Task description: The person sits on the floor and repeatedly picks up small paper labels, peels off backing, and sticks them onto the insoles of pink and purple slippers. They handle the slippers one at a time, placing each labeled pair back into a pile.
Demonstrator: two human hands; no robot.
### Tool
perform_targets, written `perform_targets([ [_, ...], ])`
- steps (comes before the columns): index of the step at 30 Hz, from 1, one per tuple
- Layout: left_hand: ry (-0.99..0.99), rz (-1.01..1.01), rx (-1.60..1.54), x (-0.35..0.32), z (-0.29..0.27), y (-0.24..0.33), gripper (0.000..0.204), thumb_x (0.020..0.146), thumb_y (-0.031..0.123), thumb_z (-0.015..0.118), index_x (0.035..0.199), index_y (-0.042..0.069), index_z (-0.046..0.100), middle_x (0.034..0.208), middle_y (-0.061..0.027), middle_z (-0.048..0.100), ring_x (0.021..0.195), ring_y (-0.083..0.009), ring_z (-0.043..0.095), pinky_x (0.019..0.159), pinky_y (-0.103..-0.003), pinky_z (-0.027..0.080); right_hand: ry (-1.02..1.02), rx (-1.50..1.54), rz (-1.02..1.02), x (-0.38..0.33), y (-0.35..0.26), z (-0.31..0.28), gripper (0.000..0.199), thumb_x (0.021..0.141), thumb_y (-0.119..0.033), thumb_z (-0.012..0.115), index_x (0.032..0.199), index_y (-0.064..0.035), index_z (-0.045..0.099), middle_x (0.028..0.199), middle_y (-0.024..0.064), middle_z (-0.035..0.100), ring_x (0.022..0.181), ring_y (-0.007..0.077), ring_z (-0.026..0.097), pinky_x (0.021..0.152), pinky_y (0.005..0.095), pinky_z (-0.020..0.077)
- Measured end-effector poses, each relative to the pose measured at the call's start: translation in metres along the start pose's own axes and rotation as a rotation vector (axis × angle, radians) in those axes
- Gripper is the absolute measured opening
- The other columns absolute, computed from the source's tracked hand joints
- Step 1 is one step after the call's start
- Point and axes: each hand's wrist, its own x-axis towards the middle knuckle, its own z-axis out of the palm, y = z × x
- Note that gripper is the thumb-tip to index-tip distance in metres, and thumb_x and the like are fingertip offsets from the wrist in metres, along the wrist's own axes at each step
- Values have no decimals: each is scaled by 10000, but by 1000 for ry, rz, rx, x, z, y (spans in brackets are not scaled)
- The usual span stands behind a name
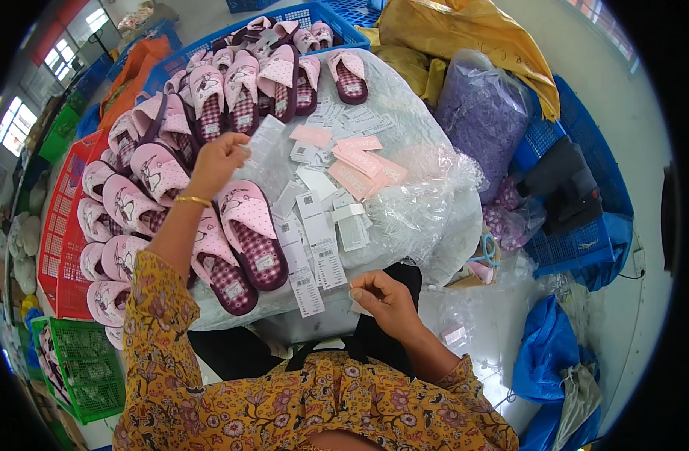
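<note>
My left hand [222, 156], a gold bangle at its wrist, reaches over the slippers and pinches a thin, translucent whitish strip [265, 141]. Close to the table's front edge, my right hand [389, 302] is closed in a pinch; a bit of white shows under its fingers, too small to name. Between the hands lie long white printed labels [319, 239] and several pink cards [365, 165]. A pair of pink slippers with plum checked insoles, one of them a front slipper [255, 237], rests beside the labels. Many more pink slippers [137, 197] crowd the table's left side.
Crumpled clear plastic bags [416, 207] cover the table's right part. Behind stands a blue crate [352, 31] of slippers. A red crate [55, 225] and a green crate [89, 368] are at left. A purple-filled bag [483, 113] and a blue basket [607, 173] stand at right.
</note>
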Motion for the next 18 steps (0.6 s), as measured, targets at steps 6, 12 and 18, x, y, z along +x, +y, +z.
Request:
perform_targets([
  [6,-30,-107,-435,-80,67,71,138,933,90,654,1033,7,607,849,-23,653,749,-99,646,644,-219,463,174,68,-28,21,-30,22,244,921,-98,686,1139,-31,600,843,-62,534,736,20,469,657,181,411],
  [12,-65,-88,-735,-133,114,94,109,941,85,643,1020,39,583,890,-33,680,814,-111,670,659,-208,444,189,326,-4,41,-45,38,326,919,-69,665,1220,-6,558,830,-28,566,695,40,471,619,196,378],
  [18,-69,-86,-756,-152,124,98,100,941,76,645,1012,46,582,891,-32,685,822,-100,658,663,-207,445,222,366,-58,39,-41,40,317,922,-88,680,1208,-10,566,853,-21,596,714,26,478,617,192,376],
])
